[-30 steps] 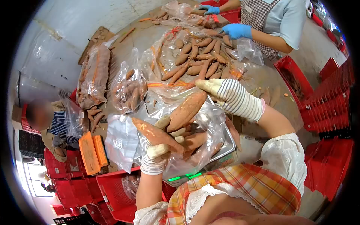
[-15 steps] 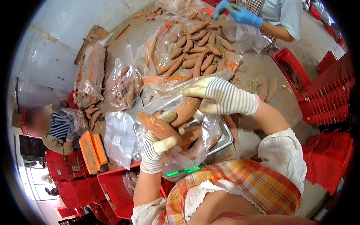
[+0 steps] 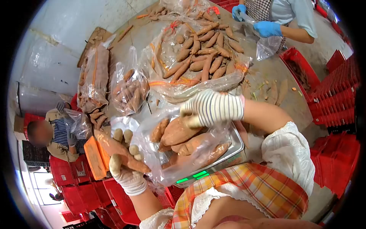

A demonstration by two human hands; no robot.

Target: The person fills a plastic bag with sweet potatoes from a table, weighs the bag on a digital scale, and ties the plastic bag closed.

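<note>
My left hand (image 3: 129,176), in a striped white glove, grips a long sweet potato (image 3: 121,152) between thumb and fingers, left of a clear plastic bag (image 3: 152,168). Inside the open bag lie several sweet potatoes. The bag rests on the metal pan (image 3: 237,142) of a scale with a lit green display (image 3: 192,177). My right hand (image 3: 215,108), gloved alike, is over the bag's far side, its fingers closed at the upper end of a large sweet potato (image 3: 180,133) in the bag. Its palm side is hidden.
Beyond the bag is a pile of sweet potatoes (image 3: 206,53) on plastic. Filled bags (image 3: 129,91) stand at the left, by an orange crate (image 3: 93,158). Red crates (image 3: 333,99) line the right. A blue-gloved co-worker (image 3: 268,28) handles a bag; another person (image 3: 63,129) is at left.
My left hand has moved left, out from the bag, with a sweet potato. My right hand has lowered its sweet potato into the bag. The co-worker's blue gloves have moved right.
</note>
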